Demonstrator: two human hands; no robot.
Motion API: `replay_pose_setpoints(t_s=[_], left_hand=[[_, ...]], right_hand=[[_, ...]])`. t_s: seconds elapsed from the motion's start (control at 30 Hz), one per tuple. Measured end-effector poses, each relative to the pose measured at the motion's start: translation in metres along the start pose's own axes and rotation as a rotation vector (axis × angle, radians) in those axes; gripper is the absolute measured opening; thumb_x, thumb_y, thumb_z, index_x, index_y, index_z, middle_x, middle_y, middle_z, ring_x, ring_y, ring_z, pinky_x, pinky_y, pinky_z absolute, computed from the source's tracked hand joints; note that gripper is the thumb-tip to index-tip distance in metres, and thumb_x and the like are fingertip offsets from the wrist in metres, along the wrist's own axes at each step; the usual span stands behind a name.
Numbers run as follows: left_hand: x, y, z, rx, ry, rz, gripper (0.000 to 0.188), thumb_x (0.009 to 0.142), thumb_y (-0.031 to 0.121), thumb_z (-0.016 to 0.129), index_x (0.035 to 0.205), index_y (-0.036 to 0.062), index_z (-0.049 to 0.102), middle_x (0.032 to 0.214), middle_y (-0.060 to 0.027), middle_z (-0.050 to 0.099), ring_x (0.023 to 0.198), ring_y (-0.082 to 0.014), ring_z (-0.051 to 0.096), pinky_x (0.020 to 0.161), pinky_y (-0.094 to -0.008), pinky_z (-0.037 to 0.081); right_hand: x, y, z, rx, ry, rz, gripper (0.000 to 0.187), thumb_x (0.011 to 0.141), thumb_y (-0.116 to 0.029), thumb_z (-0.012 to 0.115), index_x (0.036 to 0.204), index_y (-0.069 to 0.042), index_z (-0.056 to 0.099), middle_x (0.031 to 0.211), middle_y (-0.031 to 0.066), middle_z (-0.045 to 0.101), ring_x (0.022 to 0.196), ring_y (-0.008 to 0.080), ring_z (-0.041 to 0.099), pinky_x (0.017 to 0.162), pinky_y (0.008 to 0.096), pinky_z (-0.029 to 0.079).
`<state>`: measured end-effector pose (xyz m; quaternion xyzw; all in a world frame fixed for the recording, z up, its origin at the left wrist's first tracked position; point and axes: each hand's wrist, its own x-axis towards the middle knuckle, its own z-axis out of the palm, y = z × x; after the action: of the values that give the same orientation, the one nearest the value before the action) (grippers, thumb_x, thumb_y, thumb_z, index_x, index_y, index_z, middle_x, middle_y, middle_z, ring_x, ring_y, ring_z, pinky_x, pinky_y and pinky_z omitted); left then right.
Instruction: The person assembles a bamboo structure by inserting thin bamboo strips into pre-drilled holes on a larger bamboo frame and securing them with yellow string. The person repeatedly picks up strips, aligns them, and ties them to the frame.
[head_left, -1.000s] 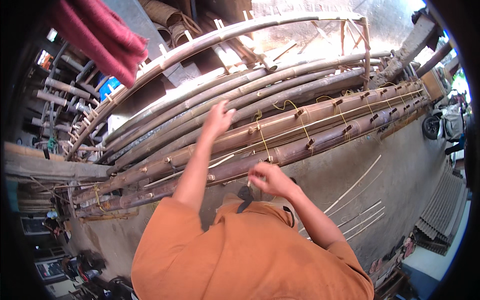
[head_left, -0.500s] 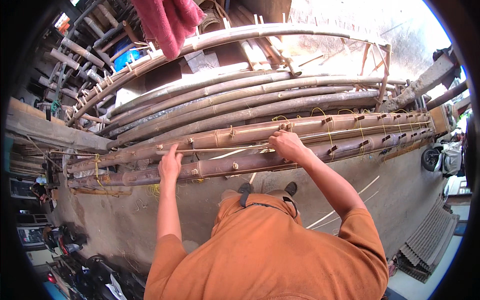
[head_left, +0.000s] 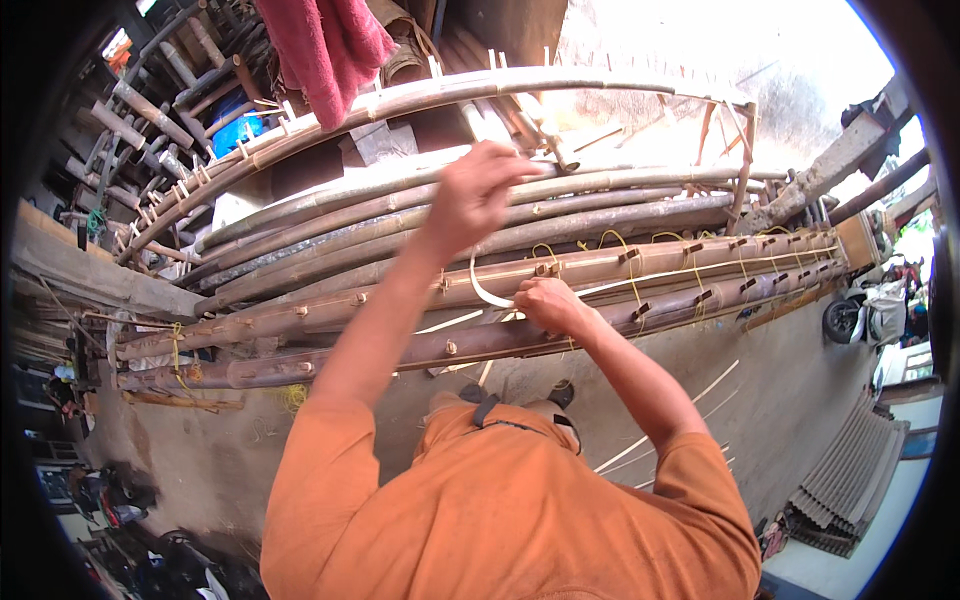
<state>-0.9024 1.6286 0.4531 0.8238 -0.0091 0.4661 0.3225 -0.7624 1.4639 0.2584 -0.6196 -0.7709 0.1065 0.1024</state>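
Observation:
A thin, pale bamboo strip (head_left: 482, 287) bends upward in a curve between my hands. My left hand (head_left: 478, 200) is raised above the bamboo poles, its fingers pinched together at the strip's upper part; the grip is partly hidden and slightly blurred. Lower down, my right hand (head_left: 548, 303) closes around the strip between two long horizontal poles. The farther pole (head_left: 330, 314) and the nearer pole (head_left: 480, 342) carry short pegs along their length. Yellow cord (head_left: 637, 280) loops around them on the right, where the strip's pale line continues between the poles.
Beyond lie several long bamboo poles (head_left: 600, 203) and a curved, pegged pole (head_left: 440, 92). A red cloth (head_left: 325, 55) hangs at upper left. Loose strips (head_left: 625, 452) lie on the floor near my right side. Corrugated sheets (head_left: 850, 470) and a motorbike (head_left: 865, 318) stand at right.
My left hand has risen from the poles and moved right, bending the strip, which was nearly straight, into a curve. My right hand still grips it near the same place.

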Motion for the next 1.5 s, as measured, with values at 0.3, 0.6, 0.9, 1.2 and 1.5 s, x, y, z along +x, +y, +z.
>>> replay_pose_setpoints(t_s=[0.3,0.6,0.9,1.2,1.5], left_hand=[[0.050,0.023,0.260,-0.432,0.180,-0.092,0.029,0.079,-0.008,0.058,0.086,0.0111,0.079,0.085,-0.0153,0.059,0.079,-0.0281,0.061,0.072,-0.0362,0.051],[0.068,-0.055,0.154,-0.318,0.627,-0.120,0.026,0.100,0.005,0.047,0.078,0.0015,0.060,0.082,-0.0081,0.062,0.074,-0.0166,0.058,0.071,-0.0339,0.050],[-0.210,-0.077,-0.097,-0.291,1.356,-0.852,0.044,0.097,-0.001,0.046,0.141,0.0000,0.049,0.084,-0.0030,0.051,0.076,-0.0137,0.055,0.068,-0.0331,0.051],[-0.124,0.009,-0.083,0.083,0.584,-0.343,0.039,0.105,0.004,0.041,0.144,-0.0003,0.045,0.121,-0.0096,0.053,0.108,-0.0239,0.064,0.098,-0.0343,0.051],[-0.287,-0.061,-0.125,-0.332,1.225,-1.006,0.047,0.098,0.004,0.056,0.140,0.0040,0.034,0.113,-0.0128,0.055,0.093,-0.0219,0.060,0.083,-0.0430,0.058]], right_hand=[[-0.021,0.016,0.022,0.620,0.131,0.103,0.016,0.081,-0.015,0.069,0.094,-0.008,0.066,0.096,0.0122,0.067,0.088,0.0250,0.060,0.081,0.0413,0.048],[-0.001,0.003,0.017,0.166,0.168,0.117,0.010,0.088,-0.016,0.061,0.088,-0.009,0.069,0.080,0.0151,0.065,0.085,0.0394,0.065,0.073,0.0469,0.053],[-0.011,-0.004,-0.014,0.221,0.150,0.107,0.013,0.087,-0.021,0.065,0.086,-0.010,0.071,0.082,0.0101,0.067,0.085,0.0331,0.067,0.074,0.0458,0.054],[-0.008,-0.004,-0.014,0.173,0.105,0.072,0.012,0.086,-0.021,0.067,0.090,-0.011,0.073,0.084,0.0088,0.067,0.089,0.0325,0.065,0.078,0.0441,0.053],[-0.010,-0.001,-0.006,0.243,0.078,0.082,0.014,0.086,-0.022,0.065,0.086,-0.011,0.075,0.082,0.0124,0.071,0.082,0.0345,0.068,0.074,0.0467,0.054]])
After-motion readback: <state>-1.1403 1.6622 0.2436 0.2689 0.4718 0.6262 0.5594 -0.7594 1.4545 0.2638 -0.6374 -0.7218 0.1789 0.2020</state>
